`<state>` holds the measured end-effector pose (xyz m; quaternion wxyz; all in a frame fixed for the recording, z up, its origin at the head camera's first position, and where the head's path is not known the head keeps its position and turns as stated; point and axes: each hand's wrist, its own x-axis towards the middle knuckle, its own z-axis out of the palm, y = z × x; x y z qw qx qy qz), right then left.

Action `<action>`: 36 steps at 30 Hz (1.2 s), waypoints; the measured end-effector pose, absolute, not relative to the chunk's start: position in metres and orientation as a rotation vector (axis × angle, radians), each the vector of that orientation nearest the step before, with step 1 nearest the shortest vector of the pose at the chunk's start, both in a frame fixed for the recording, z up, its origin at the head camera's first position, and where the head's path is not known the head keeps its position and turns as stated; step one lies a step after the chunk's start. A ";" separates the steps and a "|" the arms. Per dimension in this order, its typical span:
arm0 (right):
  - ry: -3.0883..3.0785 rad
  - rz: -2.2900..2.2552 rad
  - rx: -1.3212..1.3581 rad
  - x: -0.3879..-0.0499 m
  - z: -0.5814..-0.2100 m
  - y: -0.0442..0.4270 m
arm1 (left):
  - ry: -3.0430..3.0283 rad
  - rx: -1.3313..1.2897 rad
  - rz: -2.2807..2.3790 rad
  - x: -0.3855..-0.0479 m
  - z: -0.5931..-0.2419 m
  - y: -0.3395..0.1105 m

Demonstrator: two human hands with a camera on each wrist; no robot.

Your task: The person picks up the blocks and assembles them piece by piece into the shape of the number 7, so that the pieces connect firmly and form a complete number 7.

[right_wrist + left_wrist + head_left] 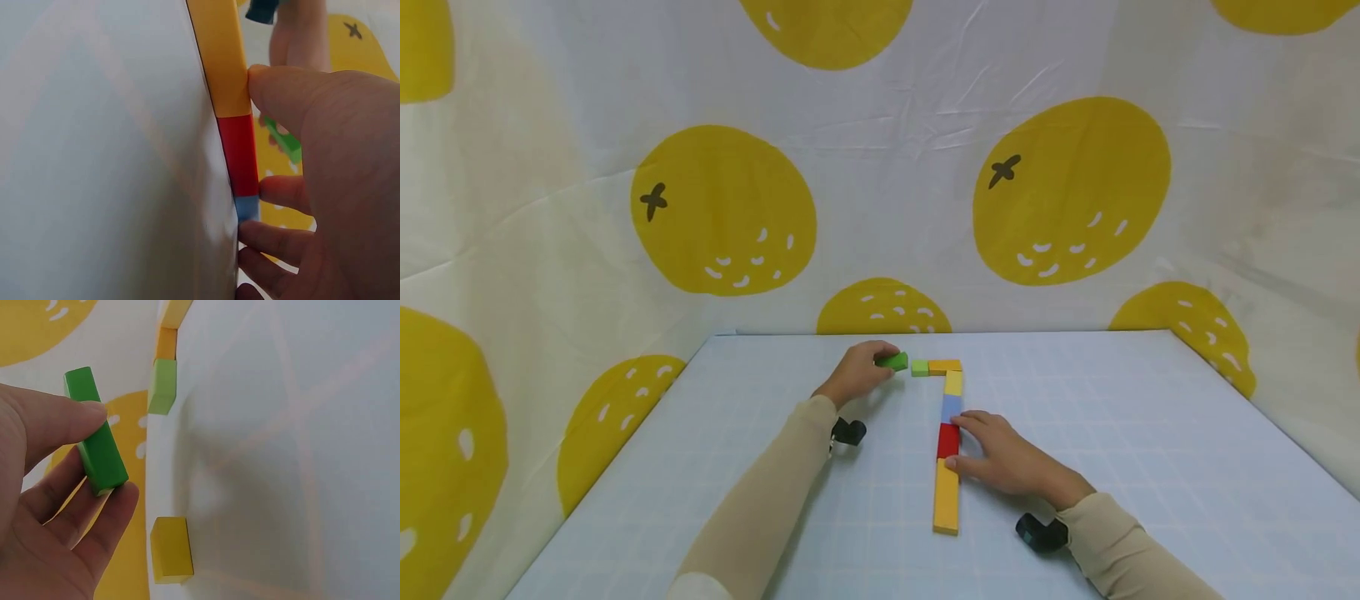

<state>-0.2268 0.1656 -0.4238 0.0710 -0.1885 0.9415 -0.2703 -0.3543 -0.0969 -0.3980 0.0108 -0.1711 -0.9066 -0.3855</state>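
Note:
My left hand (pixel 859 371) pinches a green block (pixel 103 440) between thumb and fingers, above the table and left of a light green block (pixel 920 368). That block lies beside an orange block (pixel 945 367) at the far end of a row. Toward me the row runs through a yellow block (pixel 953 382), a blue block (pixel 951 407), a red block (pixel 948 442) and a long orange block (pixel 946 498). My right hand (pixel 1011 454) rests along its right side. Its thumb touches the long orange block, while its fingers touch near the red and blue ones.
Another yellow block (pixel 172 550) stands on the table below the left hand in the left wrist view. The pale checked table (pixel 1150 433) meets a white curtain (pixel 895 167) with large yellow fruit shapes at its back edge.

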 end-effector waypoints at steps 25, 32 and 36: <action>2.820 -0.815 -0.536 -0.229 -0.422 0.164 | -2.912 -0.531 -0.949 -0.369 -0.389 -0.096; 2.809 -0.827 -0.521 -0.229 -0.421 0.163 | -2.951 -0.486 -0.881 -0.374 -0.396 -0.089; 2.804 -0.840 -0.524 -0.228 -0.424 0.165 | -2.975 -0.480 -0.850 -0.372 -0.397 -0.083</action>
